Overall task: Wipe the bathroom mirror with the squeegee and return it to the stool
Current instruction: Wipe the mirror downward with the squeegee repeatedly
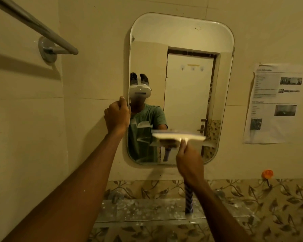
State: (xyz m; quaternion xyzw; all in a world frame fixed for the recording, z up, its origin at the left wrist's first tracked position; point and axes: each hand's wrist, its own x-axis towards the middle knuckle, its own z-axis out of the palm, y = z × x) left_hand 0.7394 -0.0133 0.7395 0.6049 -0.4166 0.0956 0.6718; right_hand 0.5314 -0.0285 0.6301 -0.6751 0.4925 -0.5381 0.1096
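A rounded rectangular mirror [185, 41] hangs on the cream wall ahead. The squeegee [179, 137] has a pale wide blade and a blue-and-white striped handle that sticks out below my wrist. My right hand [189, 161] grips the handle just under the blade. The blade lies flat against the lower part of the glass. My left hand [117, 114] holds the mirror's left edge at mid height, thumb on the rim. The stool is out of view.
A chrome towel rail [47, 34] juts out at upper left. A glass shelf [147, 210] runs below the mirror, above leaf-patterned tiles. A printed paper sheet [275, 103] is stuck to the wall at right, with an orange hook [267, 174] below it.
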